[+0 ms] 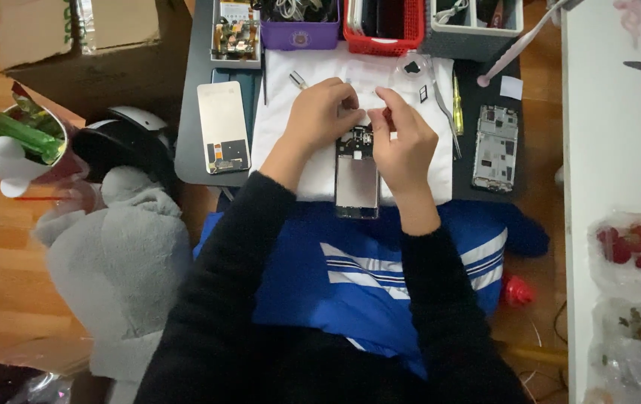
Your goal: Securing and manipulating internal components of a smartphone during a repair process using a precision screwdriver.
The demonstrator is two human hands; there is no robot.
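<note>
Both forearms in black sleeves reaching forward; left hand (pixel 322 112) curled, knuckles up, right hand (pixel 403 142) beside it with fingertips pinched, thumbs nearly meeting.

An opened phone (pixel 356 179) lies on a cloth (pixel 283 97), between two hands.

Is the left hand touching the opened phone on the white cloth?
Cannot tell. In the head view the left hand sits just above the top edge of the opened phone, but its curled fingers hide any contact or gap.
</note>
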